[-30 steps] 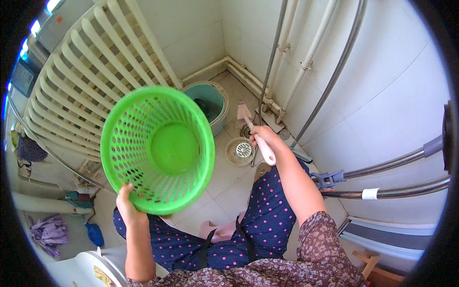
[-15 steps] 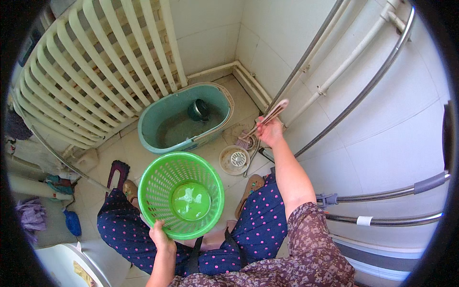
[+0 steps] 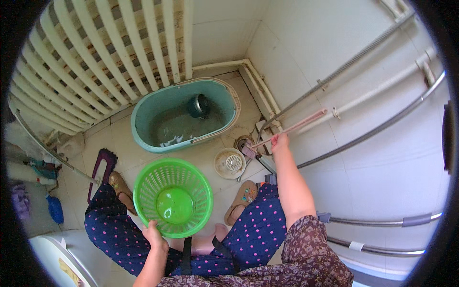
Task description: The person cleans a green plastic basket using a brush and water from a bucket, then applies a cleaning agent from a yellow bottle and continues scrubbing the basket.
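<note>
A bright green perforated plastic basket is held by its near rim in my left hand, thumb over the edge. It sits above my lap, and a shiny wet patch shows on its bottom. To the right, my right hand is closed round the handle of a long pink brush. The handle slants up and right toward the wall pipes. Its bristle head is down at the round floor drain. Beside the drain lies a pale round dish with a slotted white drain cover in it.
A teal oval tub holding murky water and a dark green bowl stands ahead. Behind it rises a cream radiator. Metal hoses and pipes run along the right wall. A purple-edged frame stands left of my clogs.
The brush handle has tipped down and to the right, its bristle head still by the drain. The view has shifted a little; my left hand keeps its hold on the basket.
</note>
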`<state>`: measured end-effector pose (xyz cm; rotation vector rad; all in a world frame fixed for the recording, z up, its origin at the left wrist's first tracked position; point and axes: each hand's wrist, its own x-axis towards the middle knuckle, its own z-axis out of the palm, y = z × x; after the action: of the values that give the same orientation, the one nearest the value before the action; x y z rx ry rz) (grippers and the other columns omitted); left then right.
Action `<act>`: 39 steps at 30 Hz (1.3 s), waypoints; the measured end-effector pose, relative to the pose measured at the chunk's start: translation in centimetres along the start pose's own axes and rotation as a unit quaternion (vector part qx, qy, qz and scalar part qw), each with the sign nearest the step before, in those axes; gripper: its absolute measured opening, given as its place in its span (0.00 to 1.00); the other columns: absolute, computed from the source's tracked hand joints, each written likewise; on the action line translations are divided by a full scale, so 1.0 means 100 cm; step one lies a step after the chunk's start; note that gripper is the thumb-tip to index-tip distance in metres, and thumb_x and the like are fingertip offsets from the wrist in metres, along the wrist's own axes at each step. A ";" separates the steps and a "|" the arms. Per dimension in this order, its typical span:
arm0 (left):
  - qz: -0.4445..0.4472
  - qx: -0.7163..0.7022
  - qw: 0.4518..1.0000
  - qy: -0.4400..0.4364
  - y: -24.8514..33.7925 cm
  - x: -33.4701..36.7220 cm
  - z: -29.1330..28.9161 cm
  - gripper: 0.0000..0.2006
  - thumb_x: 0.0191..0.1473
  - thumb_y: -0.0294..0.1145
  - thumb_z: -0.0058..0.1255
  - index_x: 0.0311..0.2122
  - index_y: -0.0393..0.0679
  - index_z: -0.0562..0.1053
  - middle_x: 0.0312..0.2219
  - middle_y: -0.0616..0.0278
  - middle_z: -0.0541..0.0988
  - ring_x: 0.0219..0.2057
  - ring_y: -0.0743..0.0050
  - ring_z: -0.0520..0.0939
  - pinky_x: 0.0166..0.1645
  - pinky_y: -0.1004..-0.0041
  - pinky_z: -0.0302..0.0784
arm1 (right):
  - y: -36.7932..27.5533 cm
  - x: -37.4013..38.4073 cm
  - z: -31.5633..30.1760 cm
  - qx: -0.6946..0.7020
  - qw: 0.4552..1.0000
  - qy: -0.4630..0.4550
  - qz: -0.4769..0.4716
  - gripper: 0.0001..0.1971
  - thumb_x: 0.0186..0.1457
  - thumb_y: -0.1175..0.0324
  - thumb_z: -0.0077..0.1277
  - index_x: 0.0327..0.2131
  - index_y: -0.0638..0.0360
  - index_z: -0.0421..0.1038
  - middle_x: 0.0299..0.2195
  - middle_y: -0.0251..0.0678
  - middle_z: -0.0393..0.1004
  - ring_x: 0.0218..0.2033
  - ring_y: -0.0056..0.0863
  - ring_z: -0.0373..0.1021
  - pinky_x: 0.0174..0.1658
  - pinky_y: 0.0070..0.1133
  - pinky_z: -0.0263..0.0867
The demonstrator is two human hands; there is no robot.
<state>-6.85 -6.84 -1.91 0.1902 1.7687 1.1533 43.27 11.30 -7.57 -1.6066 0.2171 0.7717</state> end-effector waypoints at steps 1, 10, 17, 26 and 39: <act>-0.002 -0.003 1.000 0.002 -0.004 0.004 0.003 0.13 0.43 0.24 0.44 0.38 0.37 0.68 0.31 0.65 0.70 0.33 0.73 0.71 0.39 0.74 0.66 | -0.001 -0.017 0.014 -0.028 0.997 0.005 -0.077 0.12 0.49 0.73 0.41 0.39 0.63 0.65 0.31 0.39 0.70 0.25 0.25 0.66 0.27 0.19 0.63; -0.011 0.004 0.999 0.040 -0.001 0.016 0.020 0.10 0.44 0.23 0.45 0.36 0.39 0.67 0.29 0.65 0.70 0.30 0.74 0.72 0.37 0.75 0.67 | 0.031 -0.118 0.195 -0.379 0.857 -0.345 -0.054 0.15 0.52 0.62 0.48 0.43 0.56 0.69 0.31 0.29 0.69 0.29 0.19 0.66 0.32 0.18 0.60; -0.084 -0.104 0.989 0.060 0.011 0.021 0.025 0.08 0.47 0.21 0.46 0.35 0.41 0.67 0.29 0.67 0.71 0.30 0.78 0.72 0.36 0.77 0.68 | 0.175 0.075 0.257 -0.697 0.654 -0.256 -0.143 0.14 0.53 0.61 0.44 0.37 0.61 0.70 0.31 0.38 0.69 0.30 0.33 0.64 0.29 0.33 0.60; -0.108 -0.104 0.986 0.075 0.014 0.022 0.029 0.05 0.50 0.23 0.47 0.34 0.42 0.68 0.26 0.72 0.71 0.24 0.85 0.68 0.30 0.82 0.64 | 0.188 0.109 0.270 -0.543 0.805 -0.221 0.092 0.11 0.51 0.54 0.43 0.26 0.48 0.68 0.18 0.29 0.66 0.18 0.23 0.60 0.24 0.27 0.55; -0.118 -0.088 0.988 0.048 -0.003 0.024 0.016 0.13 0.52 0.27 0.46 0.44 0.37 0.68 0.37 0.61 0.75 0.34 0.73 0.76 0.39 0.73 0.73 | 0.158 0.015 0.281 -0.529 0.805 -0.266 -0.041 0.14 0.52 0.59 0.48 0.23 0.61 0.68 0.22 0.39 0.72 0.20 0.27 0.68 0.23 0.25 0.62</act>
<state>-6.76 -4.62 -3.78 -0.1784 1.7086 1.1527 25.80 34.81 -21.19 -2.2925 -0.8404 1.3672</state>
